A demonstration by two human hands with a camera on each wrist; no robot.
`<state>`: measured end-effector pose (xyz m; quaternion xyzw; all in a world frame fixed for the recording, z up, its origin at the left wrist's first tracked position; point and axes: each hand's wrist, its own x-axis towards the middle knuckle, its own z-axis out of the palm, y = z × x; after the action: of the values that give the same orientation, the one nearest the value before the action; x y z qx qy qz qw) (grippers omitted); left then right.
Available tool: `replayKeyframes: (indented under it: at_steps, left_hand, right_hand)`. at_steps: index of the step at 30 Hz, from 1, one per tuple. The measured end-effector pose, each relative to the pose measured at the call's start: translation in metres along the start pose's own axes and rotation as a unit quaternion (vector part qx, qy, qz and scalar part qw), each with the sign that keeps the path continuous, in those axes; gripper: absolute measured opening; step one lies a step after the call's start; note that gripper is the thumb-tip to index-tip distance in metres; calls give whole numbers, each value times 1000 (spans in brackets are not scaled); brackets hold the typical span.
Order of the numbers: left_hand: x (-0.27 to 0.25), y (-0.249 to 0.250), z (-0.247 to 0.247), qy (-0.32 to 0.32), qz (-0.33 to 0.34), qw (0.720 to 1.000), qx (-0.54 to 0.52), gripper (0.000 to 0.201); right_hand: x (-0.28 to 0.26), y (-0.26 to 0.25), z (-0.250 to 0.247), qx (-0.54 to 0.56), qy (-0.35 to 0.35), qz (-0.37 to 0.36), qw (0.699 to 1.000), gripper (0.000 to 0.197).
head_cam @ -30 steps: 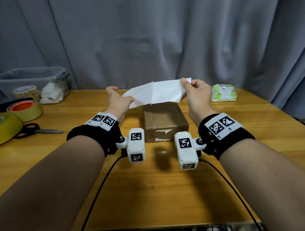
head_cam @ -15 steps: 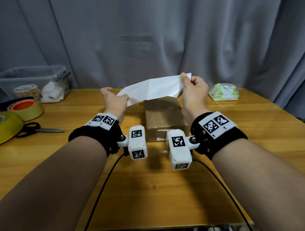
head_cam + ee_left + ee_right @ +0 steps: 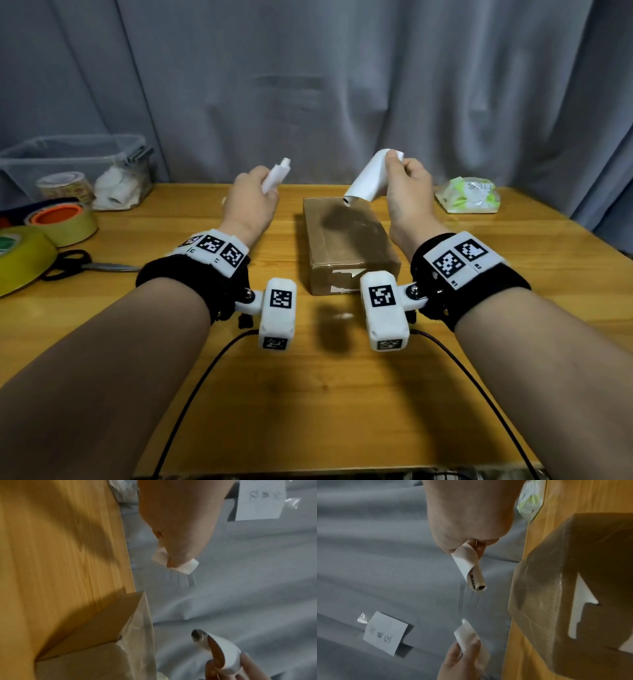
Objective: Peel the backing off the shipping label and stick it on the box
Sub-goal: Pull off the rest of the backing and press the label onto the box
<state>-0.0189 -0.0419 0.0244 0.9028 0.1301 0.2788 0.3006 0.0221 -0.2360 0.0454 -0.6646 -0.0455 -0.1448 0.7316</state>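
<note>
A brown cardboard box [image 3: 346, 240] wrapped in clear tape sits on the wooden table [image 3: 308, 394] between my hands. My right hand [image 3: 394, 164] pinches the top end of a white shipping label [image 3: 368, 181], which has curled into a tube above the box's far end. Black print shows inside the curl [image 3: 471, 569]. My left hand [image 3: 267, 185] is raised left of the box and pinches a narrow, folded white backing piece [image 3: 277, 173], also seen as a small white piece [image 3: 188, 566] at my fingertips. The two pieces are apart.
A clear plastic bin [image 3: 68, 161], tape rolls [image 3: 65, 222] and black-handled scissors [image 3: 85, 265] lie at the left. A green wipes pack [image 3: 469, 195] lies at the far right. A grey curtain [image 3: 325, 85] hangs behind the table, with a handwritten note [image 3: 385, 631] on it.
The white sheet both hands held stretched over the box has come apart into two pieces. My hands moved apart; the right's piece curled into a tube, the left keeps a narrow strip.
</note>
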Motion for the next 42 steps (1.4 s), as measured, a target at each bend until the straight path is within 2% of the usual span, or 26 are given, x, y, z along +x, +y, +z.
replayKeyframes:
  at_steps: [3,8,11,13,15,17,19,22,25,27,30,37,40,42]
  left_hand:
    - [-4,-1,1,-44,12,990,132,24]
    - [-18,-8,6,-157,41,935,315,31]
    - [-27,-15,14,-224,47,899,373,36]
    - [-29,-17,16,-277,25,877,392,41]
    - [-29,-18,13,-307,5,871,383,56]
    - [-28,-14,9,-283,10,892,352,60]
    - [-26,-8,4,-213,34,931,295,49]
    - [-27,6,-2,-99,106,977,154,34]
    - [-31,22,-4,-58,202,974,89,44]
    - [-32,31,-2,-46,247,962,109,53]
    - [-32,38,4,-26,278,951,133,53]
    - [-31,47,10,-6,264,958,115,22]
    - [-26,50,14,-5,236,969,72,13]
    - [-20,52,18,-15,194,980,42,10]
  right_hand:
    - [-8,0,2,-19,-33,17,999,22]
    - [-19,0,6,-5,-78,73,994,22]
    - [-23,0,5,-20,-99,95,990,26]
    - [-25,-1,3,-37,-116,109,987,27]
    - [-28,-3,2,-42,-126,120,984,29]
    - [-28,-4,1,-42,-127,126,983,39]
    - [-27,-5,1,-43,-119,130,983,46]
    - [-25,-7,1,-32,-117,133,984,34]
    - [-23,-9,1,-26,-116,133,984,31]
    - [-22,-10,1,-38,-114,124,985,31]
    - [-20,-11,1,-43,-112,114,986,30]
    - [-15,-11,-7,-39,-119,109,986,28]
    - [-10,-9,-10,-54,-122,116,984,28]
    - [-6,-10,-13,-75,-145,112,980,31]
